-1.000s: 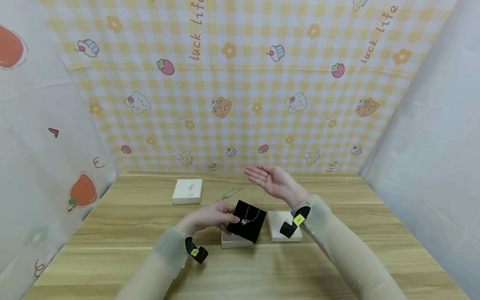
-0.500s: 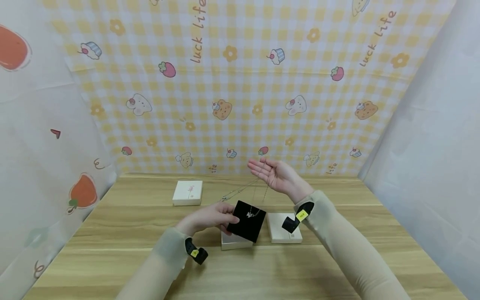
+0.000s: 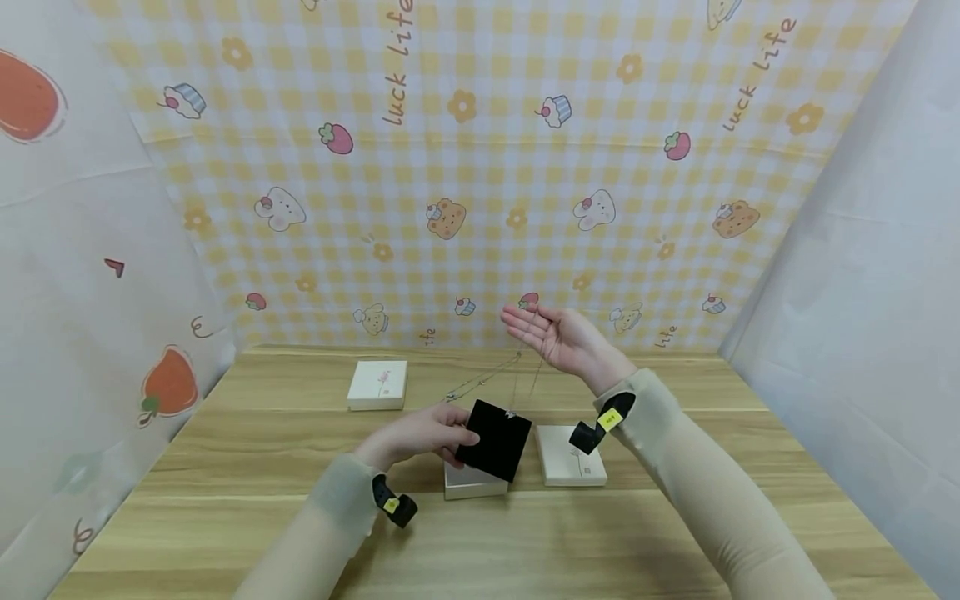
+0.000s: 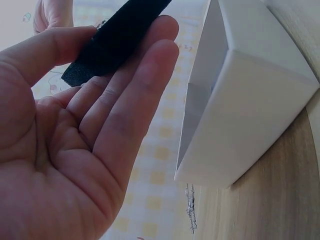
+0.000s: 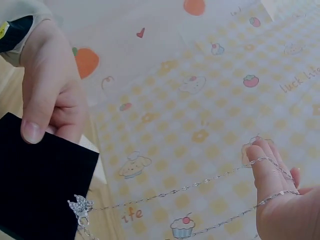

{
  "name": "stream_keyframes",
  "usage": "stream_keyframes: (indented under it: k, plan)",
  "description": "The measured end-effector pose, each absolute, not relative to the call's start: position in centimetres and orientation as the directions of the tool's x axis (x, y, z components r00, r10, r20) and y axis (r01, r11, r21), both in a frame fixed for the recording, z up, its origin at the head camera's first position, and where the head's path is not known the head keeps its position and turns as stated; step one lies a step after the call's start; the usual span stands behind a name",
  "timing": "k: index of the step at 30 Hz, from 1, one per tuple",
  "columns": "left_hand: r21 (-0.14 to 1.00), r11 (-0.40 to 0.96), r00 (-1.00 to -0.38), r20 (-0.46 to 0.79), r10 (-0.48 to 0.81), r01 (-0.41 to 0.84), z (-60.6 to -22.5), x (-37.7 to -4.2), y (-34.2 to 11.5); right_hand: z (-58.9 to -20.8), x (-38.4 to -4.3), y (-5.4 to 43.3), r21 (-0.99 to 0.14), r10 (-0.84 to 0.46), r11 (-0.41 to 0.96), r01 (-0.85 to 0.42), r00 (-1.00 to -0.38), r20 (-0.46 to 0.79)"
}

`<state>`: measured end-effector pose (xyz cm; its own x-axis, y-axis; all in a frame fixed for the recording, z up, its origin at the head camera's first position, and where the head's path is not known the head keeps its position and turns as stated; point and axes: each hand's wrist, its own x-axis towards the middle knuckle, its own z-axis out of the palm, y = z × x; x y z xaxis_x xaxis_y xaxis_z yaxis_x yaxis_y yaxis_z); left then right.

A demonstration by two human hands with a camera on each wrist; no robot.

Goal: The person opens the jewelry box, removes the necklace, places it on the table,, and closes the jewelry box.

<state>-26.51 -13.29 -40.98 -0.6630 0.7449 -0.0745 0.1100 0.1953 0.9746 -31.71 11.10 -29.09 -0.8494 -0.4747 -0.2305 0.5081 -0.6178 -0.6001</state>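
Note:
My left hand [image 3: 420,433] pinches a black square jewelry pad [image 3: 495,450] between thumb and fingers, above an open white box [image 4: 260,95]. A thin silver necklace [image 5: 170,191] is looped over my right hand [image 3: 558,337], whose fingers are straight with the palm turned up. From there its chain runs down to the pad, where a sparkling butterfly-like pendant [image 5: 80,207] lies at the pad's edge. In the left wrist view, the black pad [image 4: 117,42] tilts between the thumb and the fingertips.
A white lid-like box piece [image 3: 562,462] lies right of the open box. Farther back on the left is a closed white box [image 3: 377,382] with a pink print. Another necklace [image 3: 480,382] lies on the wooden table behind the left hand. A checked cloth [image 3: 480,167] hangs behind.
My right hand has risen and moved slightly right, drawing the necklace up. Its pendant has slid across the pad from near my left thumb to the far edge. The left hand has stayed put.

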Motion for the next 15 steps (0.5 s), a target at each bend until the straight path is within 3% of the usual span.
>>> stream_keyframes:
  k: [15]
  plan:
    - [0.975,0.189,-0.669,-0.064,0.740,0.116,-41.2,-26.5,-13.6,-28.6,-32.5,12.2,-0.632,-0.461,-0.609,0.480,-0.862,-0.211]
